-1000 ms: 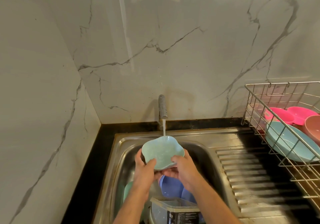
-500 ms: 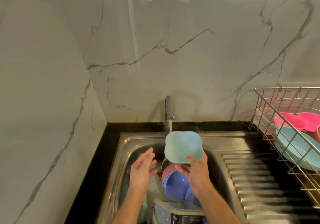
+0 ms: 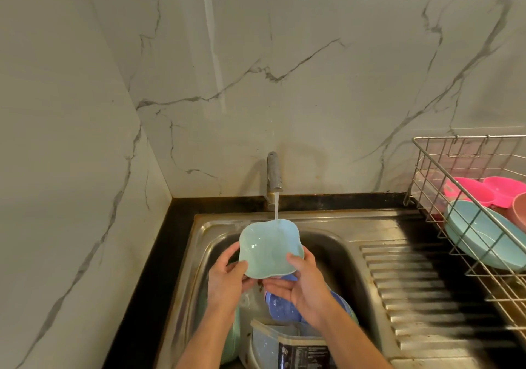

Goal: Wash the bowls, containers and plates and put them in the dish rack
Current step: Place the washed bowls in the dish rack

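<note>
Both hands, the left hand (image 3: 227, 276) and right hand (image 3: 306, 286), pinch the wet, pale-green scalloped bowl (image 3: 270, 250) under the tap's water stream (image 3: 275, 207); it looks slick and could slip into the steel sink (image 3: 341, 250).

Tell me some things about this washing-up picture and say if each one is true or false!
1. Water from the tap runs onto the green bowl. True.
2. Only one hand holds the green bowl. False: the left hand and the right hand both grip it.
3. The dish rack has nothing in it. False: a blue bowl and a pink dish already lie inside.
4. A purple bowl sits in the sink below the hands. True.
5. The dish rack stands to the left of the sink. False: it stands to the right.
</note>
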